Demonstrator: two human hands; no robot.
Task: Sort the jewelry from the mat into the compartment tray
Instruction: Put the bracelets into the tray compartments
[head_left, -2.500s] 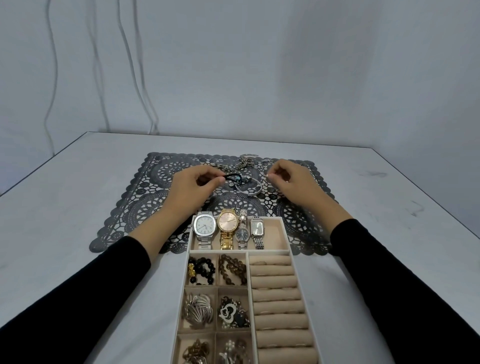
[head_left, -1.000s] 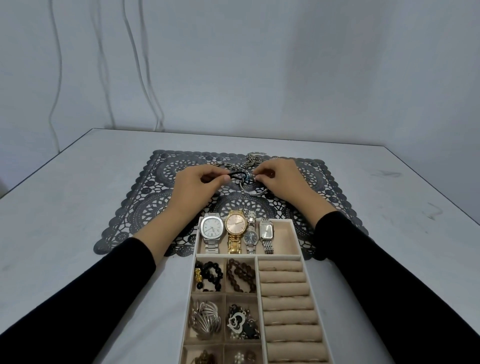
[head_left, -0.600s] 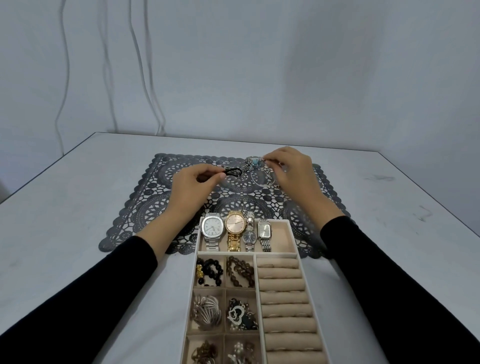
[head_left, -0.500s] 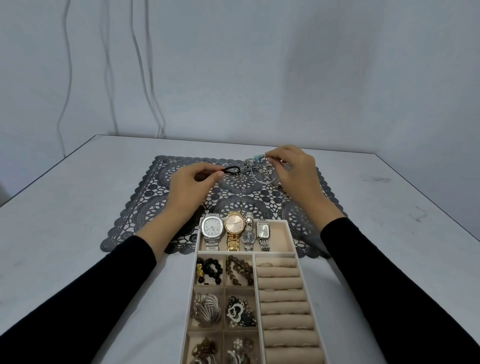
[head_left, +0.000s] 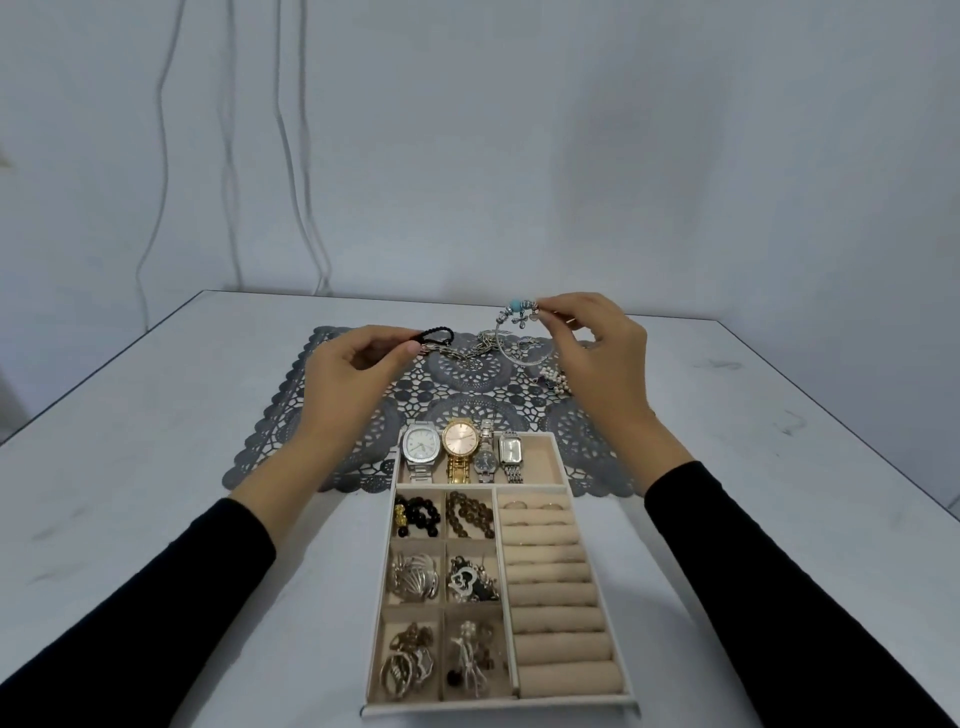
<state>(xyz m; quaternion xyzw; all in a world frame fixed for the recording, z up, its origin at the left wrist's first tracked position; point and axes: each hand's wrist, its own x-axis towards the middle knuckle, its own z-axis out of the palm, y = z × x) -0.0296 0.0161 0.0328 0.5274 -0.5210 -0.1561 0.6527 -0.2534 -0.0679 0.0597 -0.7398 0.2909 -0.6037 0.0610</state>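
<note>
Head view: the sorting is judged mostly done, since four watches (head_left: 460, 452) are lined up in the far compartment of the compartment tray (head_left: 498, 707) and its six small cells are filled with beads and trinkets. A black band (head_left: 437, 335) is pinched by the left hand (head_left: 353, 374), and a silver charm bangle (head_left: 519, 335) is pinched and held above the mat (head_left: 291, 415) by the right hand (head_left: 602, 364), both well short of the tray. A chain (head_left: 467, 352) and a pearl piece (head_left: 554, 376) are left on the mat, the chain just beside the bangle, so snagging is thought possible; cables (head_left: 291, 156) are seen on the wall behind the desk (head_left: 130, 493).
</note>
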